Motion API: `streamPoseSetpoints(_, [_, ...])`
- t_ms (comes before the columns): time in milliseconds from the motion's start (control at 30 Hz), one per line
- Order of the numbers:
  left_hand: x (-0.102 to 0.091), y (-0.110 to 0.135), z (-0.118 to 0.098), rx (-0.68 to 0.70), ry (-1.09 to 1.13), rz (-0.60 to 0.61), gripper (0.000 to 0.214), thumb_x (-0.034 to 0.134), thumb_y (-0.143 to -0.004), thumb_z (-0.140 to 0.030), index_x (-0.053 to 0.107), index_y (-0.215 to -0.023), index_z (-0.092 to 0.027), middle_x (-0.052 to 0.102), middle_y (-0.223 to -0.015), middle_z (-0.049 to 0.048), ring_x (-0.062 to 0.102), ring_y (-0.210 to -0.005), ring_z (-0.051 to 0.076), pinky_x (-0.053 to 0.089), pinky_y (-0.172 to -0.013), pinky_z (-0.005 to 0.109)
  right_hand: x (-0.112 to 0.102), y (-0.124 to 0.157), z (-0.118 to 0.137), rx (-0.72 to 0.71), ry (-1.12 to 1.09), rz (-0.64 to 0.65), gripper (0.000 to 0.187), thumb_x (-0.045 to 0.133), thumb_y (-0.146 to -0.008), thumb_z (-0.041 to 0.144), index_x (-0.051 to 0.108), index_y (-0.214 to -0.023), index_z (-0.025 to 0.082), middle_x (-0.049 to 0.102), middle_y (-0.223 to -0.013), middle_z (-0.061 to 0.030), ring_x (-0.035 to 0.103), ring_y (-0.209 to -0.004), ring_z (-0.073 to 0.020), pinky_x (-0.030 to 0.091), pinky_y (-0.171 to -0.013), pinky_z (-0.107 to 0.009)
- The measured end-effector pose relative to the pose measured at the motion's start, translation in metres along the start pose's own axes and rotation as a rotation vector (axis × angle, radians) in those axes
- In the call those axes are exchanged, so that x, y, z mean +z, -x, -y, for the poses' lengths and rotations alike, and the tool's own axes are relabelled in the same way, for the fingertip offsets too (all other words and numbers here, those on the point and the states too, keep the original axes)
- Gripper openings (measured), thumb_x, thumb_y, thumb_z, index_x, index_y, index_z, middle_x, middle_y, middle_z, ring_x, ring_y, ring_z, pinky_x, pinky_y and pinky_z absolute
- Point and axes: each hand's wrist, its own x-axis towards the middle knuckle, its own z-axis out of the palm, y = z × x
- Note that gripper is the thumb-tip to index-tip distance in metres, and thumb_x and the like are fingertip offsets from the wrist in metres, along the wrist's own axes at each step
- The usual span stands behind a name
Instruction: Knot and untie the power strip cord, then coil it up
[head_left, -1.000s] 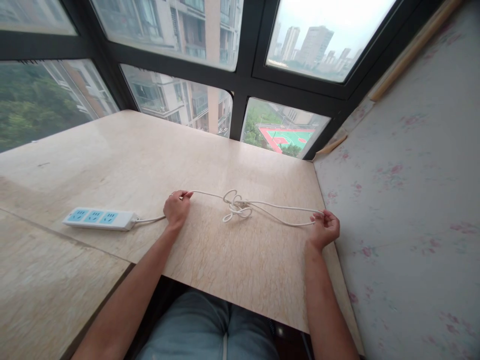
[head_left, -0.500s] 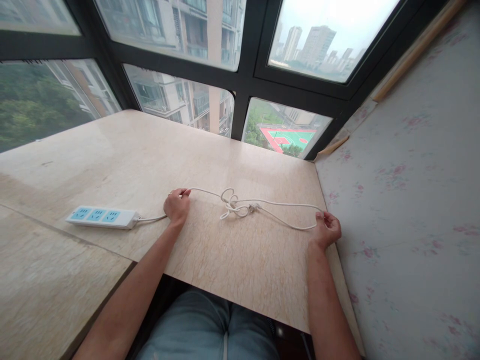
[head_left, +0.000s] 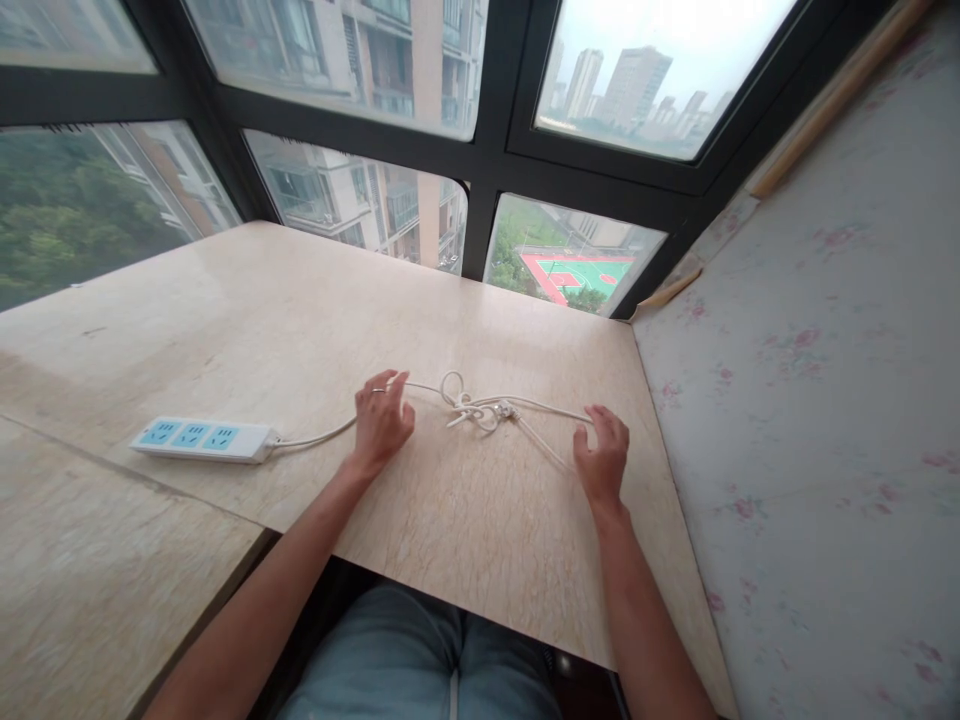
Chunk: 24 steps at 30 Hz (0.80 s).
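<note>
A white power strip (head_left: 202, 441) with blue socket faces lies on the left of the stone counter. Its white cord (head_left: 319, 437) runs right, beneath my left hand (head_left: 384, 415), to a loose tangle of loops at the middle. At the right of the tangle sits the plug (head_left: 504, 410). My left hand rests over the cord, thumb and fingers spread apart, a ring on one finger. Above the cord's right loop is my right hand (head_left: 602, 446), its thumb apart from the fingers. The far end of that loop is hidden behind it.
The beige marble counter (head_left: 495, 540) has a seam at left and a front edge before my legs. Dark-framed windows (head_left: 491, 160) border the back. A flowered papered wall (head_left: 787, 420) rises close on the right.
Both hands have let go of the cord and moved inward, the left to the right and the right to the left. Their fingers have opened. The cord's right loop has slackened.
</note>
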Motion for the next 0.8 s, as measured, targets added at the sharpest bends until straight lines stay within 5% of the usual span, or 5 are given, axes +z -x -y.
streamPoseSetpoints(133, [0.004,-0.003,-0.025,0.45,0.034,0.261,0.067,0.049,-0.077,-0.011,0.042,-0.142,-0.022,0.035,-0.154,0.0125,0.025,-0.144,0.029,0.022,-0.109,0.046,0.007,0.01,0.035,-0.198,-0.065,0.316,0.038,0.057,-0.089,0.033,0.061,-0.124,0.021,0.063,-0.118,-0.0138,0.055,-0.11,-0.0286,0.045,-0.095,-0.046])
streamPoseSetpoints(333, [0.012,-0.023,-0.033,0.483,0.024,0.468,0.061,0.055,-0.074,-0.016,0.048,-0.134,-0.021,0.054,-0.139,0.0131,0.027,-0.143,0.029,0.023,-0.107,0.048,0.01,0.014,0.032,-0.163,-0.119,0.526,0.029,0.047,-0.092,0.022,0.069,-0.11,0.023,0.066,-0.087,-0.0084,0.058,-0.086,-0.0244,0.048,-0.08,-0.039])
streamPoseSetpoints(467, [0.013,-0.032,-0.027,0.453,0.064,0.447,0.037,0.057,-0.081,-0.025,0.06,-0.118,-0.021,0.066,-0.116,0.0135,0.05,-0.123,0.03,0.029,-0.101,0.047,-0.007,0.001,0.016,-0.142,-0.275,0.487,0.023,0.049,-0.091,0.021,0.072,-0.096,0.024,0.068,-0.087,-0.0073,0.06,-0.086,-0.0231,0.047,-0.08,-0.038])
streamPoseSetpoints(600, [0.021,-0.031,-0.02,0.334,0.211,0.406,0.026,0.055,-0.086,-0.027,0.067,-0.108,-0.024,0.07,-0.107,0.0094,0.059,-0.11,0.025,0.031,-0.101,0.043,-0.024,-0.009,0.007,-0.05,-0.319,0.315,0.02,0.051,-0.092,0.029,0.069,-0.085,0.024,0.067,-0.087,-0.0064,0.06,-0.088,-0.0228,0.047,-0.081,-0.038])
streamPoseSetpoints(800, [0.027,-0.022,-0.019,0.138,0.537,0.258,0.017,0.061,-0.082,-0.034,0.071,-0.087,-0.021,0.074,-0.093,0.0057,0.065,-0.095,0.023,0.038,-0.096,0.038,-0.013,-0.006,-0.004,0.01,-0.213,0.101,0.022,0.049,-0.092,0.032,0.067,-0.085,0.022,0.066,-0.088,-0.0074,0.059,-0.091,-0.0235,0.045,-0.086,-0.04])
